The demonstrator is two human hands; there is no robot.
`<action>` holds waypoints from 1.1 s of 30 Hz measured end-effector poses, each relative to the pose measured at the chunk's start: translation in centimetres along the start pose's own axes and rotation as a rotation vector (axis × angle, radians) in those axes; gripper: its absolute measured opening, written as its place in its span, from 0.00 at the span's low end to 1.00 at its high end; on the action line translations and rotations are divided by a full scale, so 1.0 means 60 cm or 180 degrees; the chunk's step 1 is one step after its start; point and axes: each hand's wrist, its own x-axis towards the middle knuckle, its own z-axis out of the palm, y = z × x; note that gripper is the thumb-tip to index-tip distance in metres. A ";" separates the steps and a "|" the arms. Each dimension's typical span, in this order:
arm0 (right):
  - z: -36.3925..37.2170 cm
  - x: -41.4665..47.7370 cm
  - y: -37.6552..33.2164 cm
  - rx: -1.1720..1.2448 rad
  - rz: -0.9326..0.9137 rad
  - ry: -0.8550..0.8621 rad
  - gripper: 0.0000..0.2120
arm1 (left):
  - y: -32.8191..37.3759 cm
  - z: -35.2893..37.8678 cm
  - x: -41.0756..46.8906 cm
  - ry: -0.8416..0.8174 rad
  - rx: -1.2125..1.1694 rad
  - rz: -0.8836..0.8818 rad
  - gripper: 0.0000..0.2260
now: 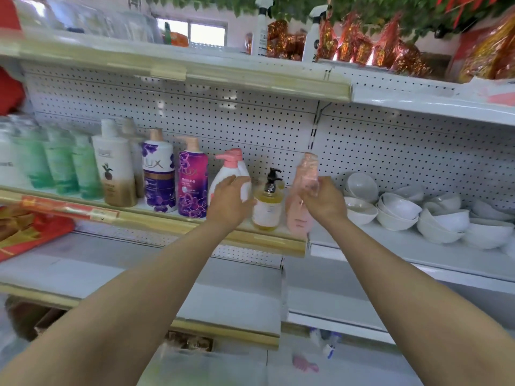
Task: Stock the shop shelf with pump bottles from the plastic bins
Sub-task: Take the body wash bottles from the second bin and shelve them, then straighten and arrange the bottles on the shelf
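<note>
On the middle shelf [156, 218] stands a row of pump bottles. My left hand [230, 199] grips a white bottle with a pink pump [232, 168], standing on the shelf. My right hand [324, 200] holds a pale pink bottle [302, 196] at the shelf's right end, its top wrapped in clear film. Between them stands an amber bottle with a black pump [267, 203], touched by neither hand. Left of these stand two purple Lux bottles [192, 182], a white-and-gold bottle [115, 174] and several green ones [61, 165].
Stacked white bowls [434, 215] fill the shelf section to the right. A pegboard back panel [250, 121] sits behind the bottles. Spray bottles [313, 34] and red-gold packets line the top shelf. A red bag [30, 229] lies at the left; lower shelves run below my arms.
</note>
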 end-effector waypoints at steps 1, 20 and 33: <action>0.002 -0.015 -0.029 -0.0074 -0.0141 -0.0006 0.27 | -0.014 -0.031 -0.012 0.0034 0.0041 -0.0032 0.26; 0.204 -0.310 -0.518 -0.0299 -0.1396 -0.0663 0.30 | -0.300 -0.522 -0.234 0.0776 0.0614 -0.0799 0.25; 0.433 -0.171 -0.774 0.0006 -0.1676 -0.0651 0.30 | -0.545 -0.656 -0.038 0.0905 0.0703 -0.0797 0.24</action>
